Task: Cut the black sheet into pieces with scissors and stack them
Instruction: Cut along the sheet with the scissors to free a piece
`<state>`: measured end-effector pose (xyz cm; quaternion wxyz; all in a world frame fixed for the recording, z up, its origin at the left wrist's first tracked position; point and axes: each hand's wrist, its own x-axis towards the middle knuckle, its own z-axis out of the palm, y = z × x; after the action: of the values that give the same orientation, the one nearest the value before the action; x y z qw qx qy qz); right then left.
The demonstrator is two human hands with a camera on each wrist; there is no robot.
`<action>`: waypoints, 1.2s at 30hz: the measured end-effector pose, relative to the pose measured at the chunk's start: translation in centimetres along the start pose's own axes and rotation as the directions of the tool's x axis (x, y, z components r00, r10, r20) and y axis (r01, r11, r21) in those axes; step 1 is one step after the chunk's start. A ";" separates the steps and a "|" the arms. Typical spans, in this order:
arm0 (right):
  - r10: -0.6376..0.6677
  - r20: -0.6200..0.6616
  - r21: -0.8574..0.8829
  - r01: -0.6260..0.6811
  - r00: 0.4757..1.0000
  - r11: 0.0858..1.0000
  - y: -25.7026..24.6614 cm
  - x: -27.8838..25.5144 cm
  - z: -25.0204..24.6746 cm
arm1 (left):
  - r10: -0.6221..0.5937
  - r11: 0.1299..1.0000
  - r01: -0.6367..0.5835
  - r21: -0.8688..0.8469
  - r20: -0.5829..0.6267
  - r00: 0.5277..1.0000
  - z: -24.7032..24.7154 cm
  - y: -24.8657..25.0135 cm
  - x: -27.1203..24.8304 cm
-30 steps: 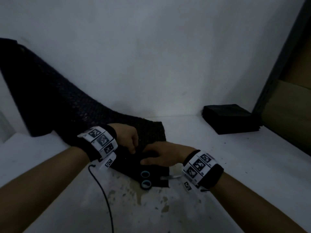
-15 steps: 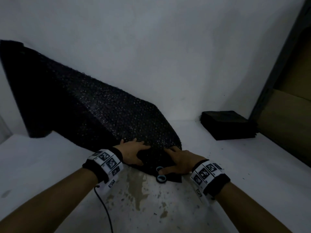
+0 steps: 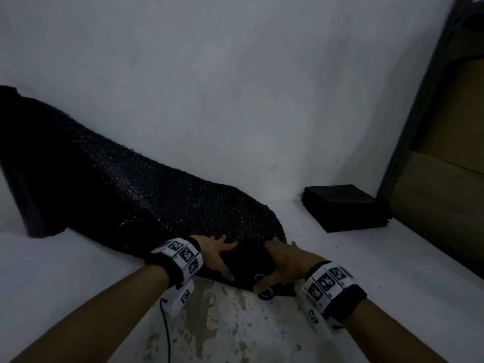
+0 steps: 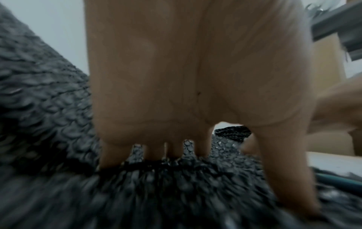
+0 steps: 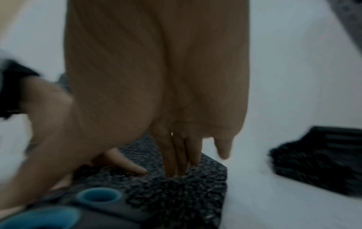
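A long black bubble-textured sheet (image 3: 131, 192) (image 4: 49, 93) runs from the far left down to the table in front of me. Its near end (image 5: 176, 193) lies folded flat. My left hand (image 3: 217, 255) (image 4: 186, 77) presses on that end with straight, spread fingers. My right hand (image 3: 282, 260) (image 5: 156, 77) presses beside it, fingers straight, thumb reaching toward the scissors. The scissors (image 3: 263, 285) (image 5: 98, 196), black with blue-lined handle loops, lie on the sheet's near edge; neither hand holds them. A stack of cut black pieces (image 3: 343, 205) (image 5: 317, 158) sits at the back right.
The white table (image 3: 392, 271) has a worn, stained patch (image 3: 222, 323) near me. A thin black cable (image 3: 165, 326) trails from my left wrist. A dark shelf frame with cardboard (image 3: 445, 153) stands at the right. A white wall backs the table.
Both hands went from curled over the sheet's end to pressing flat on it. The sheet behind them billowed up, then sagged lower. The scissors stayed by my right thumb.
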<state>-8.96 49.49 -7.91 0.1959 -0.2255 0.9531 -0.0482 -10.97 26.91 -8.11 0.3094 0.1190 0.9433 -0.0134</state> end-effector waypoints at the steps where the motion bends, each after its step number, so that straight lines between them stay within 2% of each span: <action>1: -0.033 -0.043 -0.004 0.033 0.999 0.999 -0.2 0.1 0.2 | -0.014 1.000 0.014 0.026 0.006 1.000 -0.3 0.2 0.0; 4: -0.063 -0.046 -0.054 0.060 0.997 0.997 -0.3 0.2 0.6 | -0.039 0.996 0.040 0.075 -0.010 0.999 -0.9 0.5 0.3; 11: -0.086 -0.087 0.028 0.089 0.992 0.996 0.7 0.3 1.4 | 0.010 0.998 -0.005 0.056 -0.092 0.996 0.4 0.0 1.0; 15: 0.005 -0.172 0.034 0.001 0.985 0.999 0.8 -0.1 0.7 | 0.023 0.999 -0.019 0.032 -0.122 0.992 0.9 0.0 0.9; 20: 0.021 -0.243 0.173 0.022 0.970 0.985 0.6 0.6 -0.1 | 0.027 0.999 -0.022 0.036 -0.135 0.990 1.0 1.5 0.8; 22: 0.104 -0.273 0.241 -0.037 0.956 0.970 0.0 1.7 0.2 | 0.034 0.999 -0.029 0.031 -0.148 0.988 1.1 2.1 1.0; 24: 0.150 -0.309 0.191 -0.093 0.939 0.977 -0.6 2.8 0.5 | 0.037 0.999 -0.035 0.015 -0.163 0.986 1.1 2.6 1.0; 26: 0.209 -0.266 0.118 -0.184 0.941 0.976 -1.2 3.6 0.7 | 0.050 0.999 -0.048 0.012 -0.191 0.980 1.1 2.7 0.9; 28: 0.247 -0.138 0.037 -0.244 0.959 0.969 -1.3 4.0 0.7 | 0.067 0.997 -0.072 -0.013 -0.244 0.968 1.1 2.4 0.1; 29: 0.260 -0.075 0.031 -0.259 0.963 0.965 -1.0 4.3 0.7 | 0.057 0.997 -0.071 -0.031 -0.314 0.948 1.2 2.0 -0.5; 30: 0.275 -0.027 0.044 -0.274 0.961 0.961 -0.5 4.5 0.6 | 0.037 0.996 -0.068 -0.058 -0.430 0.902 1.3 1.2 -0.9; 31: 0.290 0.009 0.061 -0.290 0.957 0.955 -0.1 4.7 0.5 | -0.004 0.994 -0.060 -0.097 -0.552 0.834 1.4 0.4 -1.4; 32: 0.294 0.035 0.084 -0.296 0.955 0.952 0.1 4.7 0.4 | -0.051 0.991 -0.040 -0.127 -0.639 0.768 1.3 -0.4 -2.2; 33: 0.292 0.052 0.110 -0.296 0.955 0.949 0.1 4.5 0.2 | -0.085 0.990 -0.015 -0.141 -0.679 0.729 1.3 -1.2 -2.8; 34: 0.287 0.063 0.132 -0.293 0.956 0.947 0.1 4.3 0.1 | -0.102 0.990 0.010 -0.139 -0.672 0.733 1.3 -2.0 -3.3; 36: 0.282 0.067 0.150 -0.289 0.957 0.946 0.1 4.1 0.0 | -0.116 0.991 0.059 -0.116 -0.576 0.809 1.6 -3.5 -3.6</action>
<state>-12.34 47.78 -9.37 0.2391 -0.0701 0.9643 -0.0898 -8.02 22.54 -7.42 0.0107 0.0594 0.9968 0.0532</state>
